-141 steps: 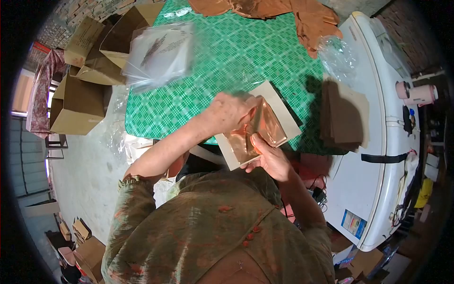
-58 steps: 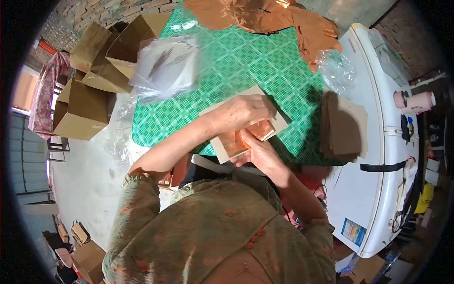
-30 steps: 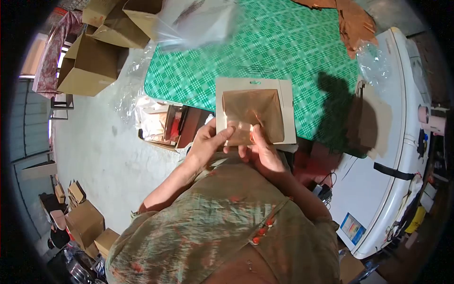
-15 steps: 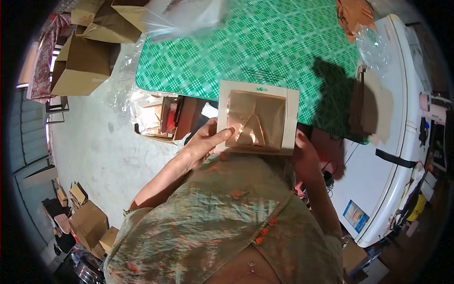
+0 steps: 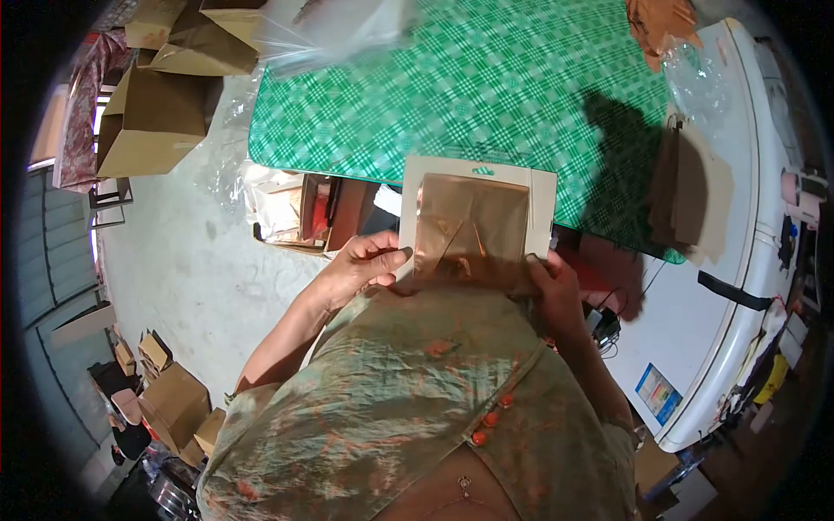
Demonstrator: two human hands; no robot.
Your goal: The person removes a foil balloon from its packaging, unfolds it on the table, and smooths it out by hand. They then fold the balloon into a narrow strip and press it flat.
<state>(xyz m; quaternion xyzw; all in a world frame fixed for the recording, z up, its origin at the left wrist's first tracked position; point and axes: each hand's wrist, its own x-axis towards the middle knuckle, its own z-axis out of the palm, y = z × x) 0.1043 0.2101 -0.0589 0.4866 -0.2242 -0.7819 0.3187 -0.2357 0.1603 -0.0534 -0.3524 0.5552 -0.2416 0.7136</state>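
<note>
Close in front of my body is a pale cardboard box (image 5: 540, 204) with a clear window and a hang hole at its top edge. Through the window shows a brownish inside with creased film or folds. My left hand (image 5: 360, 265) pinches its lower left edge, thumb on the front. At the lower right edge my right hand (image 5: 558, 282) grips it the same way, its other fingers hidden behind. The box's top overlaps the near edge of the table with the green checked cloth (image 5: 347, 122).
Clear plastic bags (image 5: 339, 35) lie at the table's far left. Flat brown cardboard pieces (image 5: 695, 191) rest at its right end, beside a white fridge (image 5: 695, 321). Open cartons (image 5: 156, 122) are stacked at left. An open box of items (image 5: 291, 213) sits below the table edge.
My right hand has come in from beside the box and now holds its lower right edge. The box has shifted slightly down and right. My left hand keeps its hold, slightly lower on the edge.
</note>
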